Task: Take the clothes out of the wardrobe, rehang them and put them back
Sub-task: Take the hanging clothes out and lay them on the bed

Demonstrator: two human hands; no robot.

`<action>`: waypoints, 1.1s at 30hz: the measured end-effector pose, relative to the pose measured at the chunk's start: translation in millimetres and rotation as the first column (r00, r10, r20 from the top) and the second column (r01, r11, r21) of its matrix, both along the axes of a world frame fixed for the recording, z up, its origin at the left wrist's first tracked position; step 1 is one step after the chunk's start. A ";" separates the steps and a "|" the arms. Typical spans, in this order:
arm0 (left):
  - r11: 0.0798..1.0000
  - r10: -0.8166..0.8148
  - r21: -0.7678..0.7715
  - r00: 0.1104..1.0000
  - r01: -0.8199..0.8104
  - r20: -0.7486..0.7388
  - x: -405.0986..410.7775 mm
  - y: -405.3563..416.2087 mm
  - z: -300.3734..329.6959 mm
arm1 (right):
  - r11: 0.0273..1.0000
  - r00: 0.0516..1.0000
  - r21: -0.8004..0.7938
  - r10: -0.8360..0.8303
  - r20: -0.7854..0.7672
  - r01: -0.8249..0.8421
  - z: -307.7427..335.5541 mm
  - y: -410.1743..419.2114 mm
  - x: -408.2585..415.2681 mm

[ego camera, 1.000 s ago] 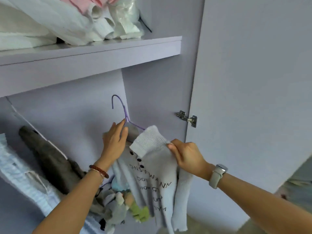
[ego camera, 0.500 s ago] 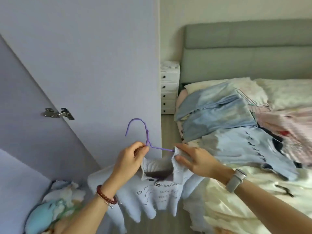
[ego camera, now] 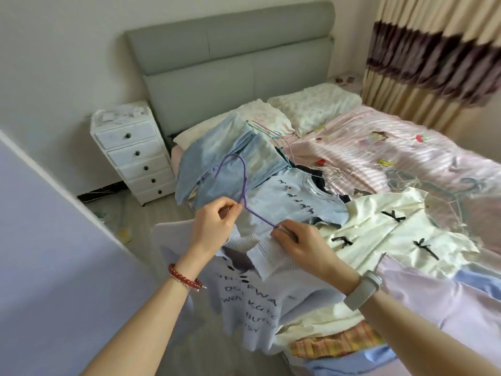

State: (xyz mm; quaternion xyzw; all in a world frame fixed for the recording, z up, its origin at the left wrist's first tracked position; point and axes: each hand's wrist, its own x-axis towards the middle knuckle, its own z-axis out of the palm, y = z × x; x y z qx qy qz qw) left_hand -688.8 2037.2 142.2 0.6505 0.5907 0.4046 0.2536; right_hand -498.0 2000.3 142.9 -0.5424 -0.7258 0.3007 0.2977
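The fingers of the left hand (ego camera: 214,226) were pinched round the neck of the purple wire hanger (ego camera: 244,195), just below its hook, while the fingers of the right hand (ego camera: 298,245) clenched the ribbed collar of the pale knit sweater (ego camera: 252,299) where the hanger's right arm ran into the cloth. The sweater, printed with dark lettering, hung from both hands over the near-left corner of the bed (ego camera: 406,147), its hem dangling above the floor beside the bed's edge.

A second earlier the same sweater and hanger were held up inside the wardrobe, under its shelf; half a second earlier they were passing the open door. By this moment the person had turned fully to the bed, and only a strip of the lilac wardrobe door (ego camera: 54,253) showed at the left. So the garment was out of the wardrobe, and the taking-out step for it looked done.

Beyond the hands, the bed carried a heap of other clothes: folded light-blue jeans (ego camera: 217,158) near the pillows, a pale-blue T-shirt (ego camera: 292,202), a cream top with black bows (ego camera: 393,234), and loose wire hangers (ego camera: 333,177) among them. A white drawer unit (ego camera: 135,153) stood by the headboard.

The likely next step was slipping the hanger free, or resetting the sweater on it
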 end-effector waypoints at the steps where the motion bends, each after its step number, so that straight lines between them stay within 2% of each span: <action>1: 0.999 -0.035 0.008 0.999 0.035 -0.004 4.7 7.9 -1.2 | 0.999 0.999 -0.018 -0.037 -0.006 0.037 0.3 -0.4 2.5; 8: 0.962 -0.268 -0.064 0.963 0.265 -0.029 28.1 37.2 -19.5 | 0.937 0.949 -0.154 -0.315 0.015 0.314 -8.9 -25.0 -1.4; 13: 0.864 -0.482 -0.213 0.872 0.457 -0.084 69.9 36.3 -34.2 | 0.822 0.863 -0.265 -0.493 0.109 0.503 -23.4 -58.2 20.3; 16: 0.740 -0.629 -0.371 0.772 0.561 -0.088 112.8 21.7 -48.5 | 0.710 0.782 -0.332 -0.588 0.207 0.621 -37.7 -93.6 46.8; 18: 0.625 -0.728 -0.469 0.683 0.624 -0.062 143.2 1.9 -58.5 | 0.638 0.731 -0.363 -0.631 0.260 0.679 -45.3 -125.7 65.1; 23: 0.328 -0.888 -0.638 0.459 0.696 0.044 213.8 -72.5 -76.8 | 0.405 0.666 -0.554 -0.611 0.427 0.727 -42.5 -212.1 116.1; 26: 0.114 -0.857 -0.768 0.453 0.630 0.244 248.3 -124.0 -77.9 | 0.285 0.667 -0.642 -0.561 0.491 0.712 -23.4 -261.6 150.3; 28: -0.031 -0.825 -0.795 0.434 0.605 0.363 266.7 -150.4 -73.4 | 0.241 0.666 -0.663 -0.540 0.515 0.709 -8.8 -287.4 168.6; 30: -0.099 -0.816 -0.776 0.396 0.624 0.422 284.5 -166.3 -67.5 | 0.207 0.623 -0.634 -0.554 0.552 0.746 2.5 -307.5 184.9; 32: -0.091 -0.795 -0.736 0.396 0.671 0.460 304.5 -172.1 -59.9 | 0.204 0.555 -0.569 -0.620 0.554 0.797 9.0 -321.8 201.0; 33: -0.059 -0.796 -0.709 0.395 0.703 0.458 315.1 -172.1 -54.8 | 0.205 0.511 -0.524 -0.666 0.543 0.826 11.1 -326.0 209.4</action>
